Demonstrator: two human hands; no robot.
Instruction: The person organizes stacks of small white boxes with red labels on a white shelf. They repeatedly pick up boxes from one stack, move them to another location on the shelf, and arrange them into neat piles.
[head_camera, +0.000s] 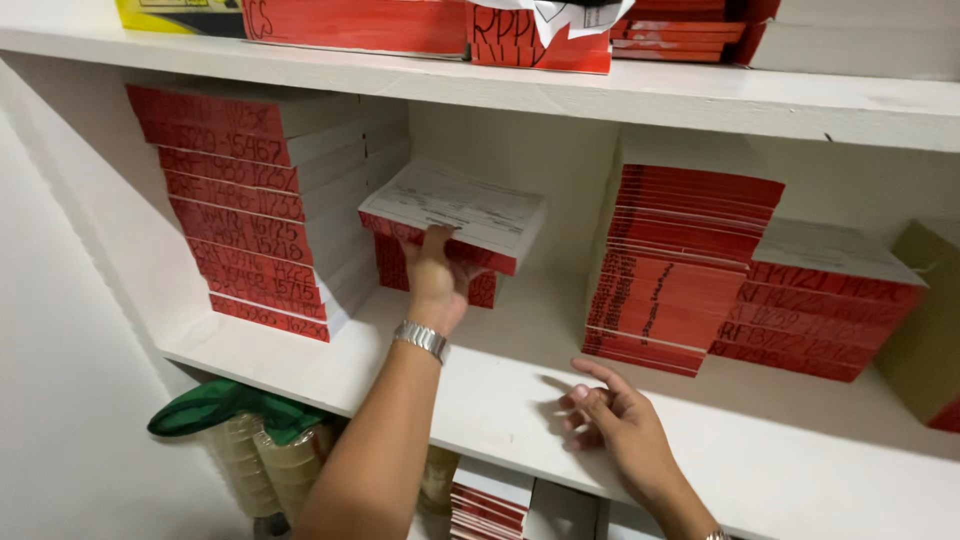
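Open shelf board lies before me, free between the tall left stack and the right stacks. The short middle stack blocks the back; the upper shelf caps headroom.

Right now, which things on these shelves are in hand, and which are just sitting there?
In hand:
- left hand gripping the red-edged booklet atop the small middle stack
- right hand resting on the white shelf

Just there:
- left booklet stack
- right booklet stacks
- green bag

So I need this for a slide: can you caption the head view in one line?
Left hand grips a red-edged pad atop a short stack on a white shelf; right hand rests on it.
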